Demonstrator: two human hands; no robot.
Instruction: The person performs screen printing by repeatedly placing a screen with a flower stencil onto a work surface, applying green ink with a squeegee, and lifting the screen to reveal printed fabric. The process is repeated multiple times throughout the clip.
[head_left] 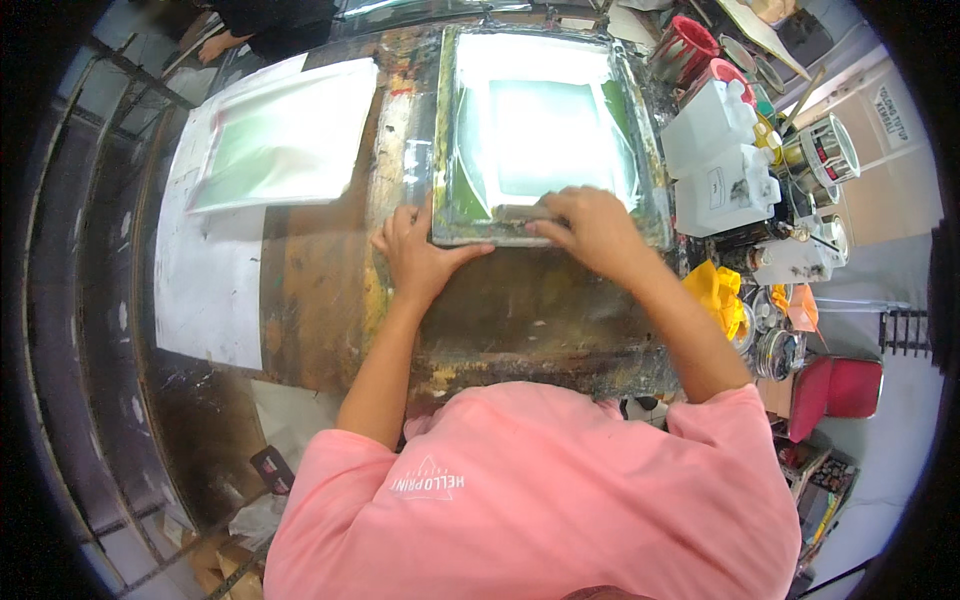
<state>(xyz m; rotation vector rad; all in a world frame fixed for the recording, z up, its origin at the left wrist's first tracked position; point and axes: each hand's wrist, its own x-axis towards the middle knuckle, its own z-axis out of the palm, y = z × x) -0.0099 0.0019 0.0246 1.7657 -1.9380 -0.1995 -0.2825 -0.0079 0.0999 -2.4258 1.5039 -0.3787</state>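
A screen-printing frame (560,240) lies on the worktable in front of me, with a pale, brightly lit mesh and green areas along its sides. My left hand (422,255) rests at its near left corner, fingers spread and thumb stretched along the front edge. Near the frame's front edge, my right hand (585,225) is closed round a squeegee (520,212), which touches the mesh. Most of the squeegee is hidden beneath my fingers. To the left lies a glossy sheet with a green area (285,135), on top of white paper (205,290).
The stained worktable (320,310) carries white plastic jugs (725,190), a red tub (685,48), cans (825,155) and a yellow cloth (715,295) along its right side. A red chair (840,390) stands beyond. Metal racks (90,280) run along the left. Another person's hand (220,45) shows at the far left.
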